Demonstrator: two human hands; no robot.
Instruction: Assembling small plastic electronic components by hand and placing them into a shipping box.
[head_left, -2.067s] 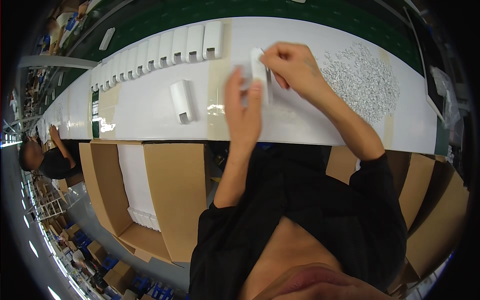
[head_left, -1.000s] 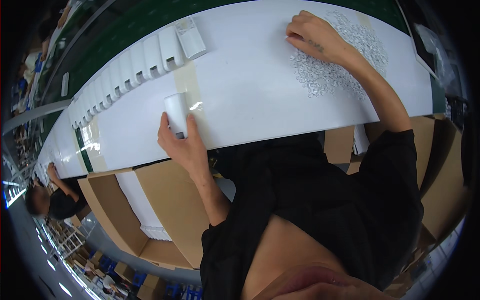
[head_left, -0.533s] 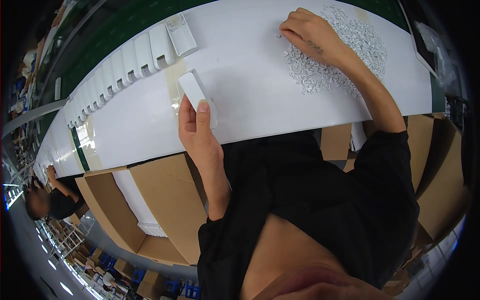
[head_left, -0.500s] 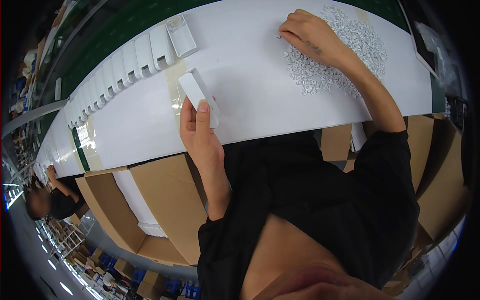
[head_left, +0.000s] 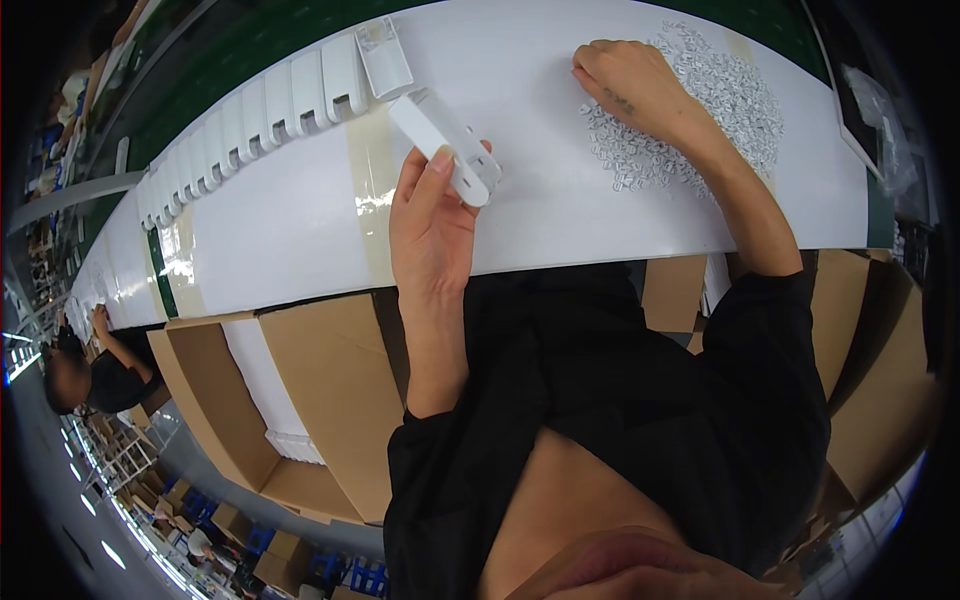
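Note:
My left hand (head_left: 435, 235) grips a long white plastic housing (head_left: 425, 122) with rounded ends, thumb on top and fingers round its side. The housing is tilted above the near part of the white table and shows a small slot near its lower end. My right hand (head_left: 630, 85) is closed, fingertips pressed together at the left edge of a spread pile of small white plastic pieces (head_left: 725, 110). Whatever those fingertips pinch is hidden. Beyond the left hand, an open white housing (head_left: 388, 68) lies hollow side up at the end of a row of similar white housings (head_left: 306, 88).
The white tabletop (head_left: 290, 240) carries strips of clear tape. Below its near edge stands an open cardboard box (head_left: 325, 370) with white items inside; more cardboard (head_left: 845, 320) is at the right. A co-worker (head_left: 115, 380) sits at the far left. A clear plastic bag (head_left: 880, 130) hangs at the right.
My left hand has moved right and away from me with the housing, turning it so its slotted end shows. My right hand has shifted slightly right and nearer, still closed.

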